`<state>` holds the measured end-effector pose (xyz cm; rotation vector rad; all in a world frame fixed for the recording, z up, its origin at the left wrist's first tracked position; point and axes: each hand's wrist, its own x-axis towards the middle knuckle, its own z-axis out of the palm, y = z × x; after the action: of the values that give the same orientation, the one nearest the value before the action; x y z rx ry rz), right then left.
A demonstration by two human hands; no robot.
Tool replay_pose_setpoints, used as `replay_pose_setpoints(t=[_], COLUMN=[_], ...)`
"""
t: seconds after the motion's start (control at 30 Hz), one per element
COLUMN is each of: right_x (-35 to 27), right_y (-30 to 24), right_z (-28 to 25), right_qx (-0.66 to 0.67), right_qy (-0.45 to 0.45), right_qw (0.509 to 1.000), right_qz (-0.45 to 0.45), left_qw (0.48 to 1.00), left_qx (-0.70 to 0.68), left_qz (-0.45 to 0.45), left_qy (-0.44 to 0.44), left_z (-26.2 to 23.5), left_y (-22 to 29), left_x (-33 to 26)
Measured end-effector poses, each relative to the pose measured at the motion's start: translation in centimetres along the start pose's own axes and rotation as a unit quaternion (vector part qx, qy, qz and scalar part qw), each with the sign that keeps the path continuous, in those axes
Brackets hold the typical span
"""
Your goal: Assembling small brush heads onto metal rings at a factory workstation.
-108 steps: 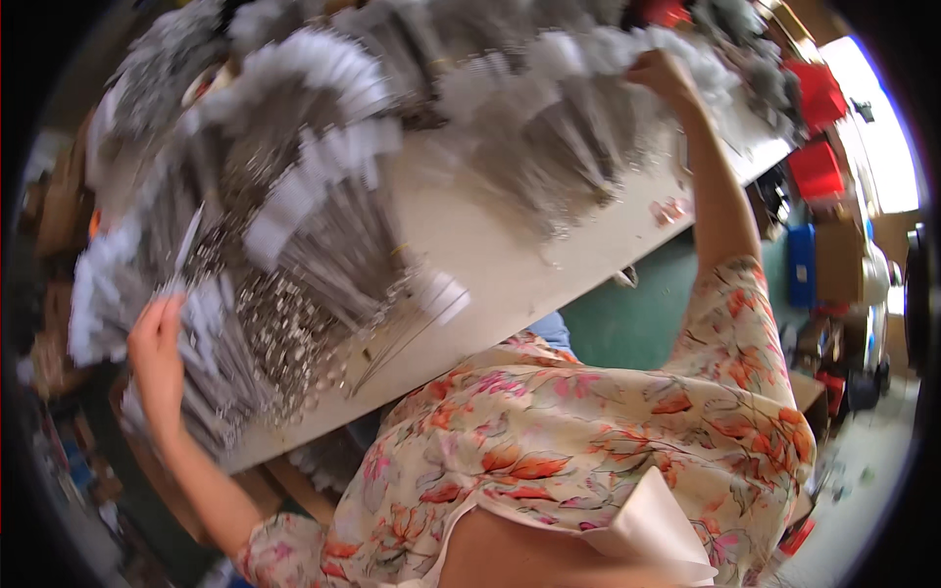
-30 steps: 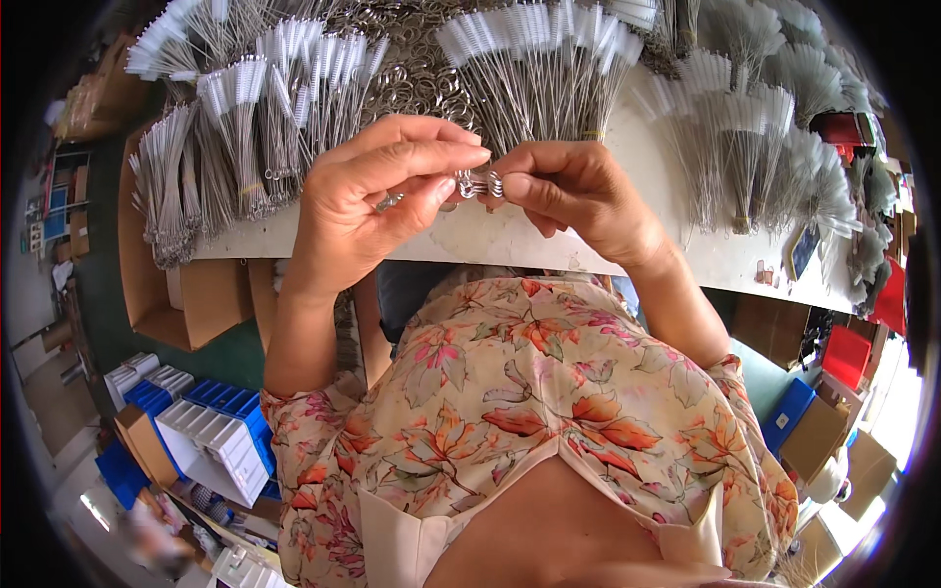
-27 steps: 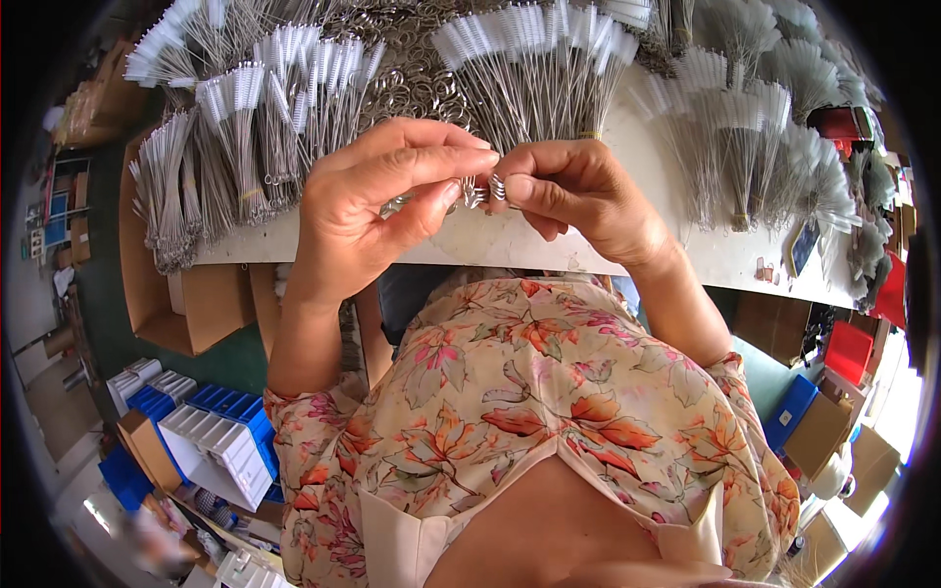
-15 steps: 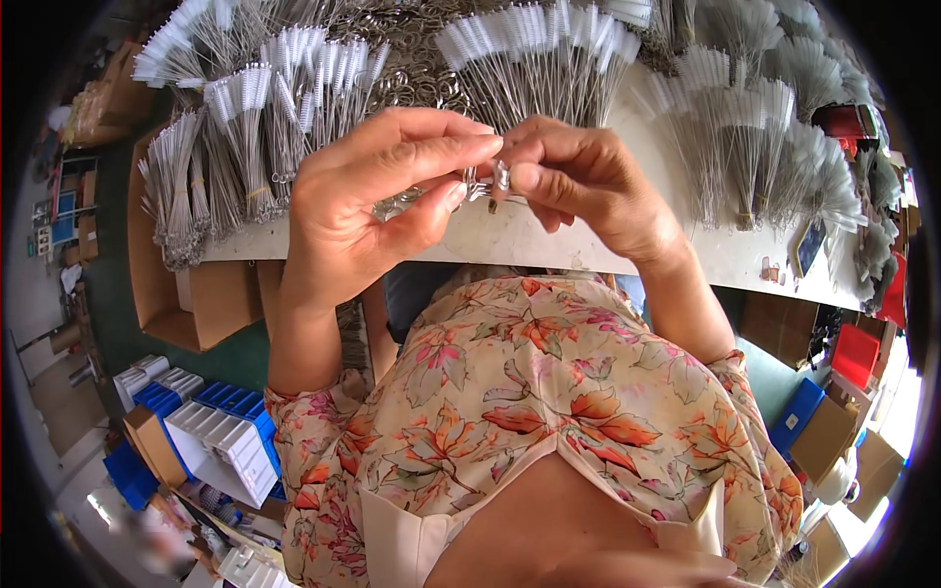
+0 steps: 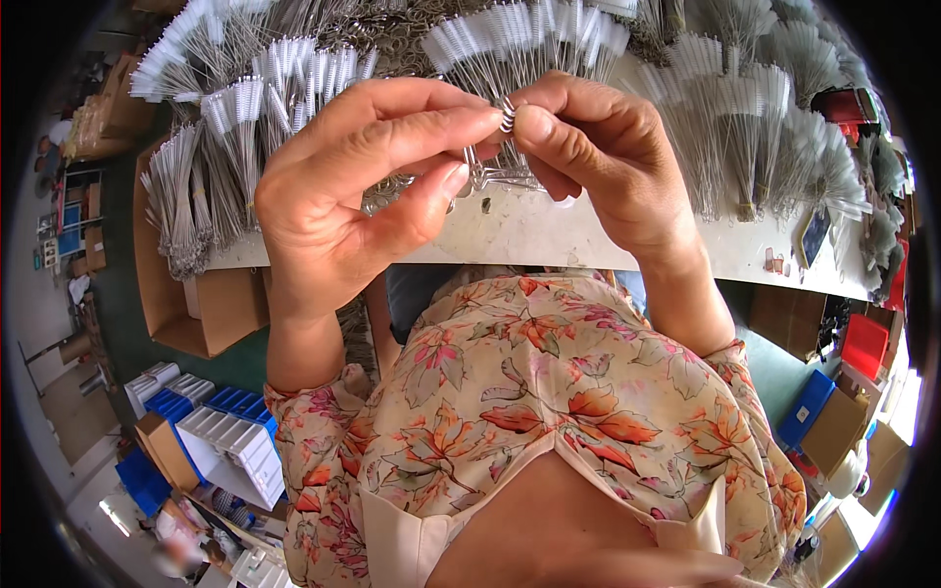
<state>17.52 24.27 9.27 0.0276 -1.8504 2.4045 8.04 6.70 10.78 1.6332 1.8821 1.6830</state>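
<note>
The right hand [image 5: 622,162] is pinching a small stack of metal rings [image 5: 507,117] between thumb and forefinger, above the bench [image 5: 549,233]. The left hand [image 5: 333,181] is curving beside it, around wire loops [image 5: 476,167] — whether that grip is closing on them, I cannot tell. Behind, white-tipped brushes [image 5: 529,34] are fanning out. Below left, an open cardboard box [image 5: 235,306] and white-and-blue bins [image 5: 233,456] are standing — contents not showing clearly. The rings are sitting higher than half a second ago.
</note>
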Motion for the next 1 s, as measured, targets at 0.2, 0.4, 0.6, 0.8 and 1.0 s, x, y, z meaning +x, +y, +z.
replay_pose_setpoints(t=[0.2,0.4,0.6,0.8,1.0], right_x=[0.0,0.5,1.2,2.0,2.6], right_y=[0.3,1.6,0.5,-1.0,-1.5], right_z=[-0.1,0.0,-0.6,-1.0,-1.4], right_qx=[-0.032,-0.178,-0.131,-0.061,-0.116], right_qy=[0.036,0.083,0.067,0.036,0.019], right_qw=[0.999,0.965,0.978,0.996,0.989], right_qz=[-0.023,-0.175,-0.148,-0.061,-0.094], left_qw=[0.998,0.991,0.987,0.99,0.994], left_qx=[0.02,0.028,0.11,0.115,0.104], left_qz=[-0.032,-0.02,0.015,-0.003,-0.022], left_qy=[0.048,0.13,0.115,0.082,-0.034], left_z=[1.0,2.6,2.5,0.9,-1.0], left_y=[0.7,0.0,-0.2,-0.2,0.8], left_x=[0.4,0.9,2.1,3.6,5.4])
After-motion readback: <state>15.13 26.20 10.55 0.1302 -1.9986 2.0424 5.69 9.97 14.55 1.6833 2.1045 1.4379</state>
